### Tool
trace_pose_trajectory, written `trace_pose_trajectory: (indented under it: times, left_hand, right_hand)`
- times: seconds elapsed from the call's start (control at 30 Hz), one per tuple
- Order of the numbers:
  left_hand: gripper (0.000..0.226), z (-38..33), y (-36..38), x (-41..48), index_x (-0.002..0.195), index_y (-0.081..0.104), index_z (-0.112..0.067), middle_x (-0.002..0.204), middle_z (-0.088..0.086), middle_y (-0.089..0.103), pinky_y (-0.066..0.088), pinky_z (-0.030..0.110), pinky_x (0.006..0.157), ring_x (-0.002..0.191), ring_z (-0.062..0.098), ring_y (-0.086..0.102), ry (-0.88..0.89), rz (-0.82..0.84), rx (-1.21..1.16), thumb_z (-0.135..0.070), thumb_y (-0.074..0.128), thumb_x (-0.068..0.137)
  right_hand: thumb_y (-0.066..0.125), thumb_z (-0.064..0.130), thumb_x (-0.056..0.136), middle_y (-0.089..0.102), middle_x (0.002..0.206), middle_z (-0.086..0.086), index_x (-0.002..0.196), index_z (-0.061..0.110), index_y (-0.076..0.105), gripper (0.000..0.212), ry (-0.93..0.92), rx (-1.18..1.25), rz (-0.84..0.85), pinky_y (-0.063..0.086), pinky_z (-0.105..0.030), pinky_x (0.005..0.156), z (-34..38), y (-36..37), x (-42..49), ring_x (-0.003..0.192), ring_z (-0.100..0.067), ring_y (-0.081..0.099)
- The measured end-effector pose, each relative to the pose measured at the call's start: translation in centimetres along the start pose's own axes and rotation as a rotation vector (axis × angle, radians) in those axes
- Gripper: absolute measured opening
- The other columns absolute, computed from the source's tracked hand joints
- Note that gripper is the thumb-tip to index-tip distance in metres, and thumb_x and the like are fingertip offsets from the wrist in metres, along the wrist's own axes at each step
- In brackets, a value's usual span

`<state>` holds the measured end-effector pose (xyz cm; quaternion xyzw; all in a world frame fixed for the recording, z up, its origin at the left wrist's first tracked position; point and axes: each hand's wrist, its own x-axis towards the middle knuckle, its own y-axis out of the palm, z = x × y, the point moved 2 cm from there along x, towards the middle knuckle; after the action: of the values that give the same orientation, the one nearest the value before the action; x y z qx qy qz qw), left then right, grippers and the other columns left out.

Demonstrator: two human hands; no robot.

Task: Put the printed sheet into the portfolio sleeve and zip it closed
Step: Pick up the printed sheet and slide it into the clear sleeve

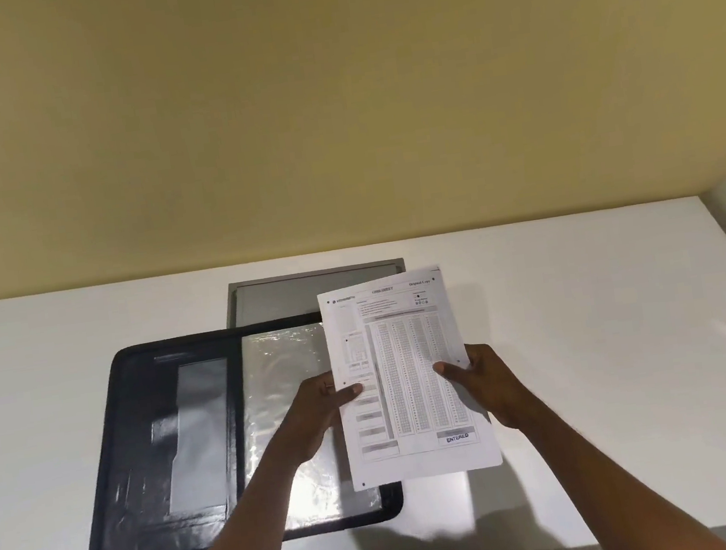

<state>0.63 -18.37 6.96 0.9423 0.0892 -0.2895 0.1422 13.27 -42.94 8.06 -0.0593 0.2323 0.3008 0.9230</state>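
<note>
From the head camera, the person is holding the printed sheet up in the air, face toward the camera. The left hand is pinching its left edge and the right hand its right edge, each with a thumb lying on the printed side. The sheet is hovering over the right part of the portfolio, which is lying open and flat on the tabletop, and it is not yet inside the clear sleeve.

The likeliest trouble is at the sleeve's mouth. The plastic is looking wrinkled and glary, and the opening cannot be made out, so the leading edge of the paper risks butting against the film and buckling or creasing. With both hands occupied by the sheet, nothing is pinning the portfolio down. A push along the smooth tabletop is likely to slide it away instead of seating the paper. A corner left sticking out could later be caught when the zip is being closed. The zip itself is too dark to read here.

A grey panel is lying flat just behind the portfolio, partly covered by the sheet's top. It is limiting how far the portfolio can shift toward the wall. Nothing is lying on the sleeve itself.
</note>
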Motion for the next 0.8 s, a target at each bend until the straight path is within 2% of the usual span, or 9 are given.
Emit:
trace_pose_trajectory:
  times: [0.13, 0.17, 0.27, 0.33, 0.4, 0.43, 0.57, 0.8]
  left_hand:
    - [0.022, -0.9, -6.8, 1.0, 0.112, 0.076, -0.009, 0.106, 0.012, 0.079, 0.063, 0.036, 0.077, 0.102, 0.039, 0.074, 0.04, -0.234, 0.119, -0.002, 0.072, 0.092]
    - [0.022, -1.2, -8.5, 1.5, 0.11, 0.076, -0.011, 0.103, 0.008, 0.08, 0.063, 0.034, 0.076, 0.101, 0.036, 0.075, 0.08, -0.318, 0.233, 0.0, 0.072, 0.091]
    - [0.028, -2.7, -13.3, 3.6, 0.114, 0.075, -0.006, 0.113, 0.01, 0.077, 0.052, 0.031, 0.09, 0.1, 0.022, 0.069, 0.233, -0.494, 0.783, -0.003, 0.075, 0.087]
    - [0.035, -3.3, -15.9, 5.4, 0.123, 0.07, -0.001, 0.126, 0.017, 0.07, 0.044, 0.032, 0.093, 0.109, 0.022, 0.06, 0.268, -0.457, 0.992, -0.004, 0.072, 0.088]
    - [0.055, -3.4, -18.0, 7.2, 0.144, 0.056, -0.009, 0.148, 0.013, 0.055, 0.04, 0.04, 0.11, 0.135, 0.029, 0.049, 0.239, -0.379, 1.174, -0.014, 0.072, 0.092]
    - [0.062, -3.3, -19.0, 7.9, 0.15, 0.049, -0.013, 0.154, 0.011, 0.049, 0.038, 0.044, 0.115, 0.142, 0.03, 0.043, 0.221, -0.34, 1.251, -0.019, 0.072, 0.092]
    - [0.076, -2.7, -20.9, 10.0, 0.154, 0.041, -0.009, 0.159, 0.01, 0.043, 0.035, 0.044, 0.119, 0.146, 0.03, 0.038, 0.159, -0.221, 1.407, -0.03, 0.077, 0.09]
    - [0.081, -2.4, -21.8, 10.6, 0.155, 0.039, -0.009, 0.157, 0.009, 0.042, 0.032, 0.041, 0.121, 0.146, 0.029, 0.037, 0.21, -0.213, 1.46, -0.032, 0.078, 0.088]
  right_hand:
    - [0.068, 0.011, 0.096, 0.076, 0.118, -0.004, 0.124, 0.006, 0.069, 0.029, 0.036, 0.043, -0.059, 0.058, -0.036, 0.097, -0.4, 2.3, 1.2, 0.112, -0.025, 0.072]
    - [0.069, 0.011, 0.095, 0.076, 0.118, -0.005, 0.124, 0.006, 0.069, 0.029, 0.045, 0.051, -0.068, 0.058, -0.037, 0.098, -0.4, 2.8, 1.5, 0.112, -0.026, 0.072]
    - [0.07, 0.015, 0.095, 0.076, 0.119, -0.005, 0.124, 0.009, 0.07, 0.03, 0.063, 0.038, -0.092, 0.055, -0.044, 0.1, -0.9, 4.5, 2.3, 0.111, -0.026, 0.072]
    - [0.07, 0.014, 0.095, 0.076, 0.119, -0.006, 0.124, 0.009, 0.07, 0.03, 0.077, 0.04, -0.109, 0.054, -0.046, 0.1, -1.2, 5.3, 2.6, 0.111, -0.027, 0.072]
    - [0.069, 0.013, 0.095, 0.076, 0.119, -0.008, 0.124, 0.008, 0.07, 0.029, 0.094, 0.044, -0.123, 0.055, -0.047, 0.099, -1.3, 6.0, 2.7, 0.109, -0.028, 0.073]
    - [0.068, 0.013, 0.095, 0.076, 0.117, -0.009, 0.123, 0.007, 0.071, 0.028, 0.101, 0.037, -0.134, 0.056, -0.047, 0.098, -1.3, 6.2, 2.7, 0.108, -0.029, 0.073]
    - [0.068, 0.014, 0.095, 0.078, 0.109, -0.012, 0.115, 0.004, 0.073, 0.023, 0.13, 0.014, -0.186, 0.059, -0.046, 0.092, -1.0, 6.9, 2.2, 0.1, -0.033, 0.076]
    - [0.067, 0.018, 0.097, 0.078, 0.106, -0.014, 0.113, 0.004, 0.072, 0.022, 0.129, 0.005, -0.255, 0.061, -0.047, 0.087, -0.6, 8.5, 1.6, 0.096, -0.034, 0.076]
